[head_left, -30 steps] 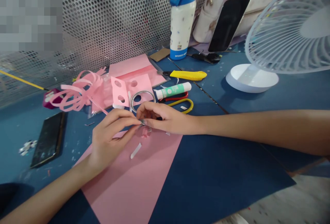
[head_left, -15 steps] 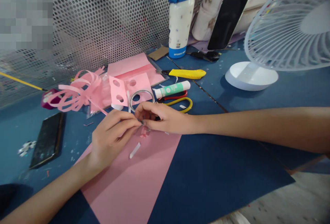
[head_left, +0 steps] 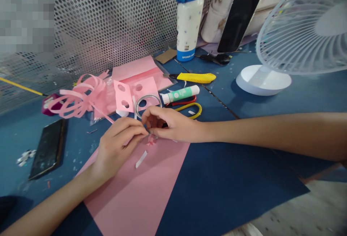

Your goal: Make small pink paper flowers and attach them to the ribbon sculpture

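My left hand [head_left: 119, 142] and my right hand [head_left: 169, 123] meet fingertip to fingertip above the far end of a pink paper sheet [head_left: 138, 192]. Both are closed in a pinch on something small, mostly covered by the fingers. Just below the fingertips shows a small pink piece [head_left: 151, 141], apparently with something clear around it. A white paper strip [head_left: 141, 159] lies on the sheet. Beyond my right hand are a roll of tape [head_left: 137, 110], a glue stick [head_left: 181, 94] and scissors with a yellow handle loop [head_left: 200, 112], partly hidden by the hand.
Pink paper loops [head_left: 84, 96] and pink cards with holes [head_left: 124, 100] lie at the back left. A phone [head_left: 47, 149] rests at left. Farther back are a yellow cutter [head_left: 196, 78], a bottle [head_left: 189, 26], an upright phone [head_left: 240, 22] and a fan [head_left: 300, 26].
Both hands keep their pinch at nearly the same spot. The surroundings shift slightly leftward in the view; no object has visibly been taken or let go.
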The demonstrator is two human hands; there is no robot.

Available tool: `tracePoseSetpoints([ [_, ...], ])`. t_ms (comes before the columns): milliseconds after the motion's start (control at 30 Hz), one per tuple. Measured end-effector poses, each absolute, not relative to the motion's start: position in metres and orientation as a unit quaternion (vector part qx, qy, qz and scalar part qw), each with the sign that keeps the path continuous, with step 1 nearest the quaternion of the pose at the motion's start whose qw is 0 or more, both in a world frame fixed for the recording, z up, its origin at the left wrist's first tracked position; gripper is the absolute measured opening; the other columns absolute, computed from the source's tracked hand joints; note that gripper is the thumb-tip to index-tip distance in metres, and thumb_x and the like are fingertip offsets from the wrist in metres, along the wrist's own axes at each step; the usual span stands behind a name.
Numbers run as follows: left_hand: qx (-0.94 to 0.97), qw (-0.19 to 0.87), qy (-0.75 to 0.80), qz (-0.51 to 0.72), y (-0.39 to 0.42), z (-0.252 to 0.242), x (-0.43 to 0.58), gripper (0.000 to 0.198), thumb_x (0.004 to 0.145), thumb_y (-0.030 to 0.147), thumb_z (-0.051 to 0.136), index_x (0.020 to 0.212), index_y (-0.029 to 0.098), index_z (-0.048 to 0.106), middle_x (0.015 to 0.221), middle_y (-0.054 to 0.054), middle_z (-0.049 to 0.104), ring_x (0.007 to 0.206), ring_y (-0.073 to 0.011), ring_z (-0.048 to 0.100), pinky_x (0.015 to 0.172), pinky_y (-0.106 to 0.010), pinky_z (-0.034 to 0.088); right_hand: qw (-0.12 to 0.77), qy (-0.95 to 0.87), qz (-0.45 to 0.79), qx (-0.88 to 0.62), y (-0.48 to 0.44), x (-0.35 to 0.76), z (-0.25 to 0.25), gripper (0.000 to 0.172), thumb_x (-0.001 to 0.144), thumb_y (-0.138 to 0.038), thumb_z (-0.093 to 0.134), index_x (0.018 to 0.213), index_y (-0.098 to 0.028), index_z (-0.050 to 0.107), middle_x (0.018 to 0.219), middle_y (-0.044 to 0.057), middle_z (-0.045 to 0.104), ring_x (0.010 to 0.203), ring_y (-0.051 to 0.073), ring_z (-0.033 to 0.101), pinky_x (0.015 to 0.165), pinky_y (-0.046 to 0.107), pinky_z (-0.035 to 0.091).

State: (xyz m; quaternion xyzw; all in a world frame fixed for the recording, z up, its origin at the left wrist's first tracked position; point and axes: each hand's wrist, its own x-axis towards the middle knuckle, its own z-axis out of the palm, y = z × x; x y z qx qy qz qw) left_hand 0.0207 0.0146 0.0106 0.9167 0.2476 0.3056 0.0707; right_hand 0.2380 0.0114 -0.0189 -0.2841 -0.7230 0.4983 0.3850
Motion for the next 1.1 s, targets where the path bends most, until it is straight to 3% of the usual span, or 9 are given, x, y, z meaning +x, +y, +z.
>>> tracePoseSetpoints([
  [533,0.930,0.071,0.224,0.283,0.0156,0.0103,0.0158,0.015,0.095,0.006,0.063,0.092,0.019,0.070,0.092,-0.003,0.072,0.082,-0.0153,0.066,0.078,-0.030,0.051,0.390,-0.715,0.505,-0.287,0.0123,0.2386,-0.0194,0.022,0.089,-0.002,0.057,0.104,-0.018,0.056,0.088,-0.004,0.060,0.074,0.009,0.061,0.070,0.023,0.050],
  [1100,0.920,0.038,0.198,0.336,0.0165,0.0093,0.0193,0.017,0.088,0.010,0.076,0.099,0.021,0.071,0.094,-0.001,0.072,0.081,-0.0154,0.066,0.073,-0.032,0.053,0.369,-0.723,0.516,-0.273,0.0119,0.2392,-0.0186,0.020,0.091,-0.007,0.061,0.107,-0.018,0.055,0.086,-0.005,0.063,0.074,0.008,0.062,0.068,0.021,0.050],
])
